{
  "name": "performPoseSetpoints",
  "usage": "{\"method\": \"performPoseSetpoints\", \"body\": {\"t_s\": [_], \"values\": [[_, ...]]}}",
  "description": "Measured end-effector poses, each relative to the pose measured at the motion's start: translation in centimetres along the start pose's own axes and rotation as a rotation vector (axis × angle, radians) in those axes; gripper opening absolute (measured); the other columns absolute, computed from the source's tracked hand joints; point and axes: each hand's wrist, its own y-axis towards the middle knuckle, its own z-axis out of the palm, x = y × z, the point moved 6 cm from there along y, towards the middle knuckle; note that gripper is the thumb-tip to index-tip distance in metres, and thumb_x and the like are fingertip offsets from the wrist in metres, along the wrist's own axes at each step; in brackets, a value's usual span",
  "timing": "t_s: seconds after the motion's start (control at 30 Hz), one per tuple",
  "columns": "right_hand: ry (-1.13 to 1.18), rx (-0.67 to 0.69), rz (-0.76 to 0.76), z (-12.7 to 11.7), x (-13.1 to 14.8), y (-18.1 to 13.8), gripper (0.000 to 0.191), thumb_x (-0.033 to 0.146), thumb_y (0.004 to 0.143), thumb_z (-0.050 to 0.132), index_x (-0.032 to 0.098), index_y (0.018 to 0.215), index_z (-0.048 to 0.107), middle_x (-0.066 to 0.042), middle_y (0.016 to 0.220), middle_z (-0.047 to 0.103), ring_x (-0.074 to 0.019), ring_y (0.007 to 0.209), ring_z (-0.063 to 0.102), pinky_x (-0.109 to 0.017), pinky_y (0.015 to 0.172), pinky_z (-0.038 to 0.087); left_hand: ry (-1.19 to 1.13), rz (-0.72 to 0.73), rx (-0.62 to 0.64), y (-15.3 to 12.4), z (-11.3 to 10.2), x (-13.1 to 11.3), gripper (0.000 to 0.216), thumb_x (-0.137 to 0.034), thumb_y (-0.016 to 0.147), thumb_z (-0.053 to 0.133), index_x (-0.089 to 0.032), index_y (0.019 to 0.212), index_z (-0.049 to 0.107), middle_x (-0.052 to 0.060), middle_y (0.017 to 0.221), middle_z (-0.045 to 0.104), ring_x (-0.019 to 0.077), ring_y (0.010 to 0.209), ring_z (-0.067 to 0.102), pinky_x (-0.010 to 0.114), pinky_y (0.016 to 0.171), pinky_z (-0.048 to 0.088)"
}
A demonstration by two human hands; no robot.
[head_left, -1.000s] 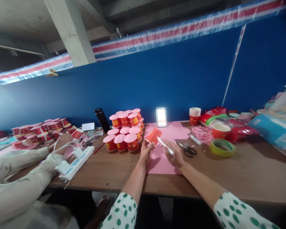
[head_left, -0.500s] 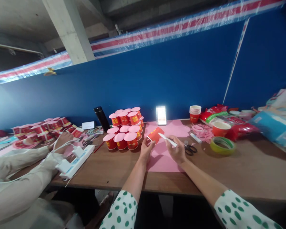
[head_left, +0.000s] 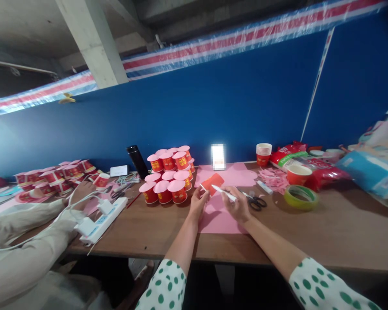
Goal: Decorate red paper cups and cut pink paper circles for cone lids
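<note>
A red paper cup (head_left: 214,183) lies tilted on its side in my left hand (head_left: 198,206), whose fingers are closed around its lower left part. My right hand (head_left: 237,206) grips a slim white pen (head_left: 225,193). The pen's tip is at the cup's side; whether it touches, I cannot tell. Both hands are above pink paper sheets (head_left: 220,220) on the table. Black-handled scissors (head_left: 258,203) lie just right of my right hand.
Left stand stacked red cups with pink discs (head_left: 164,191), a black flask (head_left: 137,161) and a white power strip (head_left: 105,219). Right are tape rolls (head_left: 301,198), a single cup (head_left: 299,175), nested cups (head_left: 263,154) and red bags (head_left: 289,156). A co-worker's arms (head_left: 29,224) reach in at left.
My right hand has shifted slightly left, carrying the pen tip further over the cup. The cup has turned a little. At left, the co-worker's hand and the cup by it have moved.
</note>
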Motion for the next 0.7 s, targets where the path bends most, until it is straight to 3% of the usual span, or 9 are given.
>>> {"method": "performPoseSetpoints", "body": {"t_s": [0.7], "values": [[-0.028, 0.003, -0.016, 0.09, -0.1, 0.03, 0.014, 0.027, 0.09, 0.046, 0.021, 0.091, 0.059, -0.005, 0.081, 0.067, -0.0175, 0.073, 0.064, -0.03, 0.07, 0.052, 0.019, 0.005, 0.034, -0.08, 0.16, -0.05, 0.048, -0.032, 0.062, 0.08, -0.021, 0.106, 0.063, 0.005, 0.096, 0.066, 0.0133, 0.078, 0.061, 0.026, 0.07, 0.045]]}}
